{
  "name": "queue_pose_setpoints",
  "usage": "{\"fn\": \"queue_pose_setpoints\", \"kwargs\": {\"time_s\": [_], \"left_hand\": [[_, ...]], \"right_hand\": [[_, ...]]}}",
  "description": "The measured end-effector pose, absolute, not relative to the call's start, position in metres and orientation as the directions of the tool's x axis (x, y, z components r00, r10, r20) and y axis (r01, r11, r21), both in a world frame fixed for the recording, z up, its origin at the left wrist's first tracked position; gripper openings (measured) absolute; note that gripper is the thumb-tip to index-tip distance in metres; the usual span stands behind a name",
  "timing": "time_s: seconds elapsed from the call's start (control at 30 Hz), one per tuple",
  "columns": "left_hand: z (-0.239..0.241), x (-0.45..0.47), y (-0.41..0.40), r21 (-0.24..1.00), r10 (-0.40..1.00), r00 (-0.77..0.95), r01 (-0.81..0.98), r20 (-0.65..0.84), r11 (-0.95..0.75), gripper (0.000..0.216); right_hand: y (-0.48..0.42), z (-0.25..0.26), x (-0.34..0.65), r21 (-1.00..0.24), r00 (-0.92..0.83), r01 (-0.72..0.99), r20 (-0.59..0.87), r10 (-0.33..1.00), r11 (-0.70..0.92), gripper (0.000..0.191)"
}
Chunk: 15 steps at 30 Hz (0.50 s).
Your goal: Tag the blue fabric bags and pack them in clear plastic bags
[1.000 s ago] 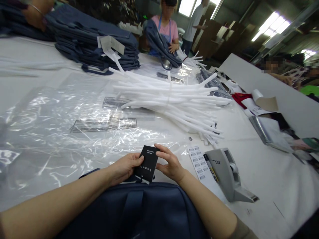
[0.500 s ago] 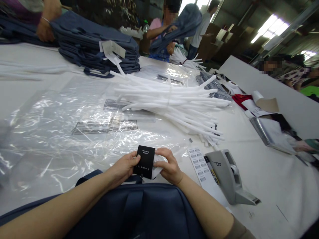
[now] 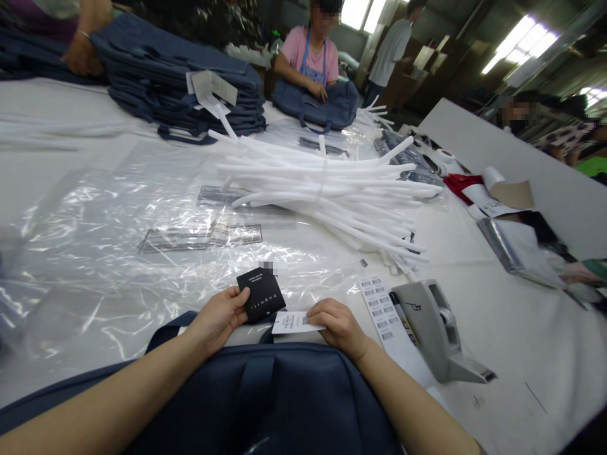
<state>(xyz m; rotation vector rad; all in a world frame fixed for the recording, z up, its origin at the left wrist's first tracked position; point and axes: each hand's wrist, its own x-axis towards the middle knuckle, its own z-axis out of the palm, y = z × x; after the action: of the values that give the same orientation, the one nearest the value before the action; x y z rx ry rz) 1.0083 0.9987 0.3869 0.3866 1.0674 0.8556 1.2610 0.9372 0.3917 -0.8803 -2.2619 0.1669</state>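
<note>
A black hang tag (image 3: 262, 295) with pale lettering is pinched between the thumb and fingers of my left hand (image 3: 222, 318). Just right of it, my right hand (image 3: 339, 327) grips the right end of a white printed tag (image 3: 290, 323). Both tags are above the top edge of a dark blue bag (image 3: 303, 395), which lies directly in front of me. Part of a bag strap shows behind my left wrist. The fingertips of my right hand are partly hidden behind the white tag and bag edge.
Clear plastic bags (image 3: 104, 253) cover the table's left side. Beyond my hands lies a bundle of white foam rods (image 3: 322, 183). A grey tape dispenser (image 3: 434, 328) stands right, beside a barcode label sheet (image 3: 379, 309). Stacked blue bags (image 3: 175, 69) and co-workers are at the back.
The black tag and white tag have come apart; the black one moved left and tilted, the white one lowered toward the bag. Across the table, a co-worker has set a blue bag down.
</note>
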Motion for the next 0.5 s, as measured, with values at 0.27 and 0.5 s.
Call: {"fn": "queue_pose_setpoints", "kwargs": {"time_s": [0.27, 0.5], "left_hand": [[0.381, 1.007, 1.001, 0.839, 0.846, 0.239, -0.167, -0.476, 0.518, 0.029], [0.408, 0.974, 1.021, 0.851, 0.752, 0.659, 0.403, -0.015, -0.336, 0.034]], "right_hand": [[0.934, 0.397, 1.262, -0.312, -0.508, 0.577, 0.586, 0.631, 0.754, 0.026], [0.929, 0.39, 1.263, -0.345, -0.412, 0.657, 0.58, 0.703, 0.67, 0.019]]}}
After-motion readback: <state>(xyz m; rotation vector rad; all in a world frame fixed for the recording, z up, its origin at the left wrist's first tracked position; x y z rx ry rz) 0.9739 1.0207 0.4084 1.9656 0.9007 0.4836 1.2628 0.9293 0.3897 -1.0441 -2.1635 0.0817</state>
